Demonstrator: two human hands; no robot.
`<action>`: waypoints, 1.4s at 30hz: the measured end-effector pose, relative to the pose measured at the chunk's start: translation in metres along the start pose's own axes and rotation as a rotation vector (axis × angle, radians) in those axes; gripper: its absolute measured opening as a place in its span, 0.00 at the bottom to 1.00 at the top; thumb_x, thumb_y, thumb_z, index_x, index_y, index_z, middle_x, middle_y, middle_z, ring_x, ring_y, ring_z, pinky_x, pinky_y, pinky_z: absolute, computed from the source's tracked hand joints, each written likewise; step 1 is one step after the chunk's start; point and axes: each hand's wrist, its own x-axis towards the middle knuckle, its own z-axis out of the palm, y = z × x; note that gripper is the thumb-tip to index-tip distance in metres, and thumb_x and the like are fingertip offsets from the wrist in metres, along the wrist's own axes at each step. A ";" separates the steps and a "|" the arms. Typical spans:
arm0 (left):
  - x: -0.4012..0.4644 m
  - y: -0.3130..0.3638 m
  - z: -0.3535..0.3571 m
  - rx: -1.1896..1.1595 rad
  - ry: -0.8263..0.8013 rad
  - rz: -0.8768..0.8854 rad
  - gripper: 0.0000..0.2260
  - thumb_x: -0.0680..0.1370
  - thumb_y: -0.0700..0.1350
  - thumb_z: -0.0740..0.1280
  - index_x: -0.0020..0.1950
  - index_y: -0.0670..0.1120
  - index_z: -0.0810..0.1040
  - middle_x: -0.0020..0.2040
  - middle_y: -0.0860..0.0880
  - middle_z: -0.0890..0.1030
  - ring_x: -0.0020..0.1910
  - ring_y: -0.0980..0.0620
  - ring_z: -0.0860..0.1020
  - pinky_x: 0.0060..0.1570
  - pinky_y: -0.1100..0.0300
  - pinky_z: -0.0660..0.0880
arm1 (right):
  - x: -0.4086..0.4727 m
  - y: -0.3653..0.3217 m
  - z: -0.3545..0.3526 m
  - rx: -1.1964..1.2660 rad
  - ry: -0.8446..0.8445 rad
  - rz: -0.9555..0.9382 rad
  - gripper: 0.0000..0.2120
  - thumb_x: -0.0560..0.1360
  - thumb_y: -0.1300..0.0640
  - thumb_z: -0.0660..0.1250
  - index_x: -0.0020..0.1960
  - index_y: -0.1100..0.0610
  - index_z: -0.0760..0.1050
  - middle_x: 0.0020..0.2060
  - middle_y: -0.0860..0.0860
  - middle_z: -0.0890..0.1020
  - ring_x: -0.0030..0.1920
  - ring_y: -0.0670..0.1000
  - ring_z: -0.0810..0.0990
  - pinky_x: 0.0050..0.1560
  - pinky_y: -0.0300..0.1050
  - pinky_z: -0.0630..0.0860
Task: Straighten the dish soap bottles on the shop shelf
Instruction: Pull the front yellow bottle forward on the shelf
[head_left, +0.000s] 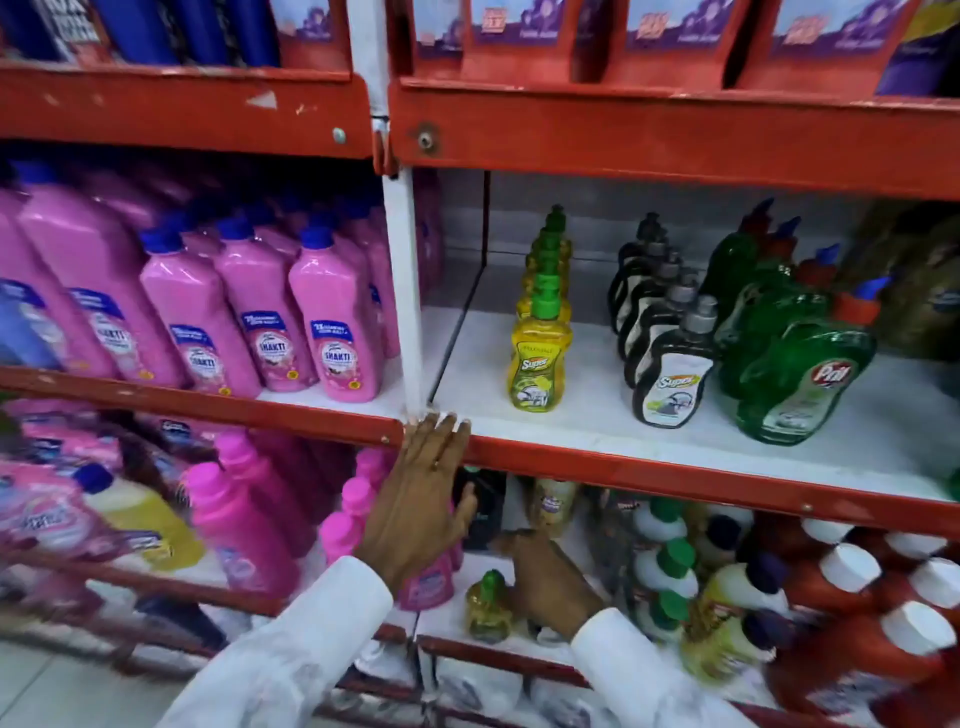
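On the middle shelf (649, 467) stand three rows of dish soap bottles: a yellow row (540, 358) with green caps, a black row (667, 384) with grey caps, and larger green bottles (795, 384) that lean to the left. My left hand (421, 499) rests flat with spread fingers on the shelf's red front edge, beside the white upright post (405, 291). My right hand (550, 582) reaches into the lower shelf, next to a small yellow bottle (485, 605) with a green cap; whether the hand holds anything is hidden.
Pink bottles (332, 322) with blue caps fill the shelf bay to the left. The lower shelf holds pink bottles (244, 525), pale bottles with green caps (670, 566) and red bottles with white caps (857, 597). Red and purple packs (670, 31) line the top shelf.
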 end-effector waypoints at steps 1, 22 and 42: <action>-0.001 0.001 0.001 -0.007 -0.002 0.001 0.31 0.76 0.53 0.59 0.78 0.44 0.61 0.78 0.41 0.66 0.79 0.43 0.60 0.79 0.43 0.56 | 0.003 -0.002 0.007 -0.032 -0.017 0.025 0.22 0.72 0.52 0.67 0.66 0.51 0.75 0.64 0.55 0.78 0.64 0.55 0.78 0.63 0.43 0.73; 0.003 0.005 -0.003 -0.302 0.199 -0.101 0.19 0.77 0.45 0.67 0.68 0.46 0.76 0.66 0.47 0.80 0.72 0.48 0.71 0.73 0.50 0.69 | -0.098 -0.119 -0.224 0.212 0.656 -0.188 0.16 0.60 0.57 0.80 0.48 0.50 0.85 0.35 0.44 0.87 0.33 0.42 0.84 0.38 0.38 0.82; 0.005 0.024 0.005 -0.177 0.221 -0.064 0.23 0.74 0.46 0.69 0.69 0.45 0.73 0.67 0.45 0.78 0.71 0.45 0.69 0.74 0.46 0.67 | 0.011 -0.072 -0.219 0.309 0.533 -0.113 0.27 0.64 0.56 0.81 0.61 0.56 0.80 0.48 0.48 0.85 0.32 0.38 0.77 0.42 0.33 0.77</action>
